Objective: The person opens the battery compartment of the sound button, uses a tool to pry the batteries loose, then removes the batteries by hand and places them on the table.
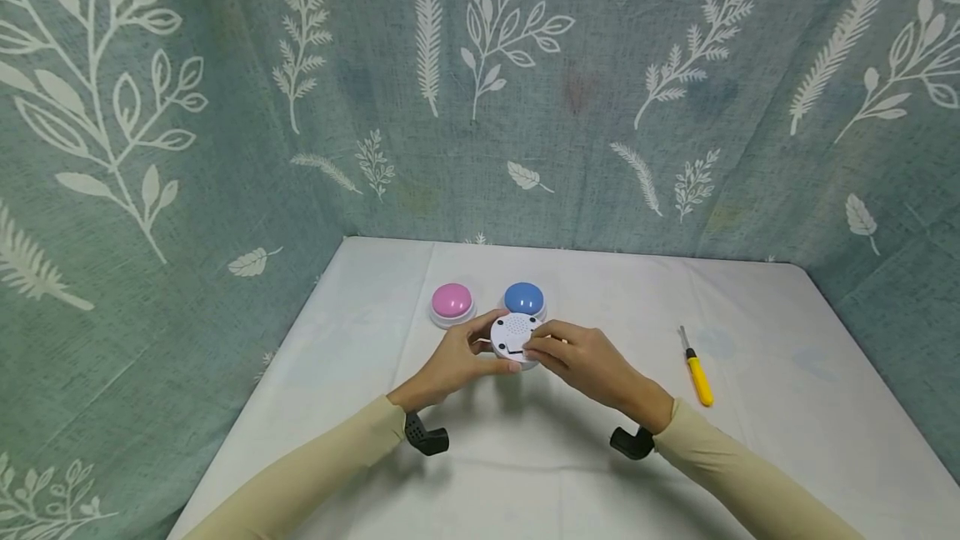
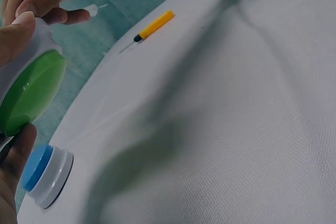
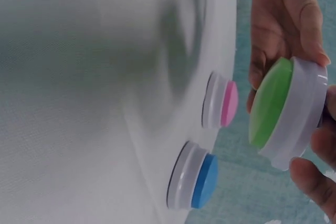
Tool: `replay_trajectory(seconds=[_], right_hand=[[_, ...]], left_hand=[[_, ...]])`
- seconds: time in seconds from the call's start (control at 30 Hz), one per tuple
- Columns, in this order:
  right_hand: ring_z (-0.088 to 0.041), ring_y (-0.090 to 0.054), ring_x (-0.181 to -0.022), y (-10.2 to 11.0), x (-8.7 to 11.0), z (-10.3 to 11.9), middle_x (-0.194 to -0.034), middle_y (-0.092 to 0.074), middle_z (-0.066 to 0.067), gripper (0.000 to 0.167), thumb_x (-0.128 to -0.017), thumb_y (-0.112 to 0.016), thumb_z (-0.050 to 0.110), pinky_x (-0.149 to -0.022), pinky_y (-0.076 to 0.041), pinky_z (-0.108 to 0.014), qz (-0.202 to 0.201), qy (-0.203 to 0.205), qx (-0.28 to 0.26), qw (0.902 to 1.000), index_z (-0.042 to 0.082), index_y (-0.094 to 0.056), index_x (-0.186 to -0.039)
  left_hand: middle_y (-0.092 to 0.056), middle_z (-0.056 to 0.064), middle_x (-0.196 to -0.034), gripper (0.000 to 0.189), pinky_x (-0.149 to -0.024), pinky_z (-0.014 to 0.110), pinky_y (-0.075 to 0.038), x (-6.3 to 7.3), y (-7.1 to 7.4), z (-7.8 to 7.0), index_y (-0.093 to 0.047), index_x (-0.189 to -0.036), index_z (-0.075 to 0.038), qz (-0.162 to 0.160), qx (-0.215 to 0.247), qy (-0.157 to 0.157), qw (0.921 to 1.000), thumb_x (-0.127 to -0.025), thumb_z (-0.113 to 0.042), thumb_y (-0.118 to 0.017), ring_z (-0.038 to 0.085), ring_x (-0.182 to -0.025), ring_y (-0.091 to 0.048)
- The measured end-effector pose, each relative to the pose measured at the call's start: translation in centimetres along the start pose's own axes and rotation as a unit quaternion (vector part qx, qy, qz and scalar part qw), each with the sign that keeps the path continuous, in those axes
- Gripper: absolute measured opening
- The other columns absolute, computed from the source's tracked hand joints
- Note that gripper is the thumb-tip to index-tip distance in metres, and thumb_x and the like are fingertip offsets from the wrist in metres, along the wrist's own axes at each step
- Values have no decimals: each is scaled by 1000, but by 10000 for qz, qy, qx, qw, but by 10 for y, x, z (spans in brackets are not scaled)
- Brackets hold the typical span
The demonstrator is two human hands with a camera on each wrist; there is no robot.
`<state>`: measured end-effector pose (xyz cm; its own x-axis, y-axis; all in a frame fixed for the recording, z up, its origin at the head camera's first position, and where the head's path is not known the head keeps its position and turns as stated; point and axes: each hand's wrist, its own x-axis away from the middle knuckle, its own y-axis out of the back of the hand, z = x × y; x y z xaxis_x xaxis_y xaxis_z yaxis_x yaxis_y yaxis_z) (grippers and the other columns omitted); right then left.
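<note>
My left hand (image 1: 462,354) grips a round push button (image 1: 514,330) by its rim, thumb on the near side and fingers on the far side. Its white base with a speaker grille and dark feet or screw holes faces up in the head view. In the right wrist view its green dome (image 3: 271,103) shows on the underside. Curled fingers of my right hand (image 1: 581,357) touch the base beside a dark slot. Whether they pinch a part there is hidden. Just behind stands a blue push button (image 1: 523,298), with a pink push button (image 1: 452,301) to its left.
A yellow-handled screwdriver (image 1: 699,377) lies on the white-covered table (image 1: 780,440), right of my hands, its tip pointing away. Behind and beside the table hangs a green leaf-patterned curtain (image 1: 570,157). A black wrist camera (image 1: 427,437) sits under my left wrist.
</note>
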<state>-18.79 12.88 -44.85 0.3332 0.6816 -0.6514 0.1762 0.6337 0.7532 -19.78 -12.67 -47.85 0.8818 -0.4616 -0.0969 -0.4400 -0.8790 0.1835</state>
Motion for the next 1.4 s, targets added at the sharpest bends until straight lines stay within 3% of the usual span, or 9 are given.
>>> replay_trajectory(seconds=[0.2, 0.43, 0.87, 1.03, 1.17, 1.27, 1.4], right_hand=[[-12, -68, -87, -1, 2, 1, -104, -68, -3, 28, -80, -85, 0, -69, -56, -21, -82, 346, 217, 9991, 6, -74, -104], [-12, -66, -82, -1, 2, 2, -105, -66, -4, 26, -82, -83, 0, -68, -56, -21, 40, 427, 397, 9983, 4, -71, -104], [-12, -68, -89, 0, 0, 1, -102, -69, -2, 23, -80, -87, 2, -71, -56, -22, 125, 121, 206, 9996, 6, -77, -100], [-11, -68, -85, -1, -1, 2, -102, -69, -2, 24, -79, -86, 0, -68, -55, -21, 69, 64, 228, 9997, 6, -77, -100], [-11, -67, -82, -1, -1, 3, -101, -69, -2, 23, -80, -86, 2, -67, -55, -20, 42, -5, 282, 9996, 6, -77, -101], [-11, -67, -81, -1, -1, 3, -101, -68, -3, 25, -81, -86, 3, -68, -56, -21, 48, 126, 400, 9991, 5, -76, -103], [-13, -67, -78, -1, -1, 2, -103, -67, -6, 28, -81, -85, 2, -67, -56, -22, -4, 321, 469, 9984, 3, -73, -107]], left_hand=[[-59, 0, -140, 85, -100, 51, -48, 0, 0, 1, -50, -152, -19, -12, 80, -37, 10000, -78, -24, -93, 25, -111, -63], [-58, 1, -142, 86, -98, 47, -50, 1, 0, 1, -49, -153, -18, -42, 66, -39, 10000, -79, -23, -92, 24, -111, -64], [-56, 4, -145, 89, -100, 46, -50, 2, 0, 1, -45, -155, -10, -27, -109, -133, 9998, -80, -21, -92, 23, -112, -63], [-58, 3, -142, 86, -99, 43, -51, 1, 0, 1, -48, -153, -16, -75, -126, -99, 9998, -80, -23, -92, 23, -113, -64], [-59, 3, -140, 85, -100, 49, -50, -1, -1, -1, -49, -152, -19, -113, -82, -30, 9999, -79, -22, -92, 23, -112, -64], [-60, 3, -138, 86, -98, 47, -51, -1, -1, -1, -49, -153, -16, -139, -73, 37, 9999, -79, -24, -92, 24, -111, -65], [-61, 4, -135, 87, -93, 36, -54, -1, -1, 1, -49, -153, -13, -162, -79, 69, 9998, -79, -27, -92, 23, -108, -66]])
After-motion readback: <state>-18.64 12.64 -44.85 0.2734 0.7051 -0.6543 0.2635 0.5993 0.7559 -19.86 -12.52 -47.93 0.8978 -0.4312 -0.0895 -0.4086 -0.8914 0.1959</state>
